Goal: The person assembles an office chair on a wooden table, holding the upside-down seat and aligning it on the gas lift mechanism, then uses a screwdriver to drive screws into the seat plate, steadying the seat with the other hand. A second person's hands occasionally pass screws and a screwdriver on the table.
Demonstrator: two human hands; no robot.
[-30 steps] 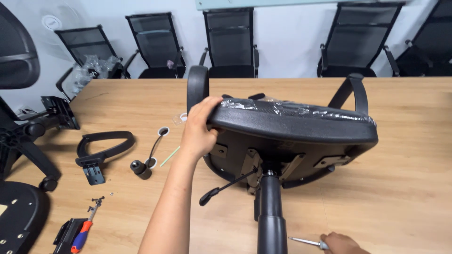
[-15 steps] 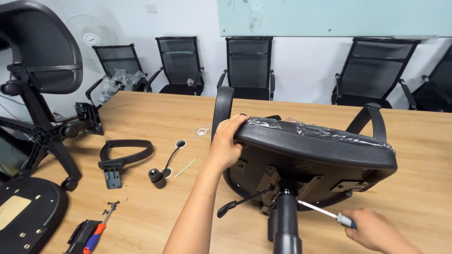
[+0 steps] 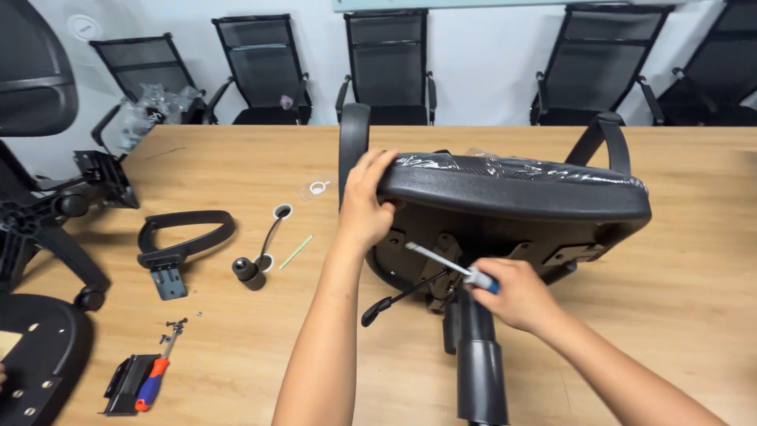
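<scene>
A black office chair seat [image 3: 512, 189], wrapped in clear plastic, lies tilted on its side on the wooden table [image 3: 236, 158], its underside mechanism facing me. My left hand [image 3: 367, 201] grips the seat's left edge. My right hand [image 3: 505, 293] holds a screwdriver [image 3: 445, 264] with a blue and white handle, its metal shaft pointing up-left at the mechanism plate. The black gas-lift cylinder [image 3: 479, 363] sticks out toward me below my right hand. Two armrests [image 3: 353, 142] rise behind the seat.
A loose black armrest [image 3: 183, 241], a lever with knob [image 3: 256, 264], a red-handled screwdriver [image 3: 154, 379] and small screws lie on the table's left. A chair base and backrest [image 3: 35, 87] stand at far left. Several black chairs [image 3: 386, 71] line the wall.
My right hand rose from the table's near edge with the screwdriver and brought its tip up to the seat's underside. My left hand kept its grip on the seat edge.
</scene>
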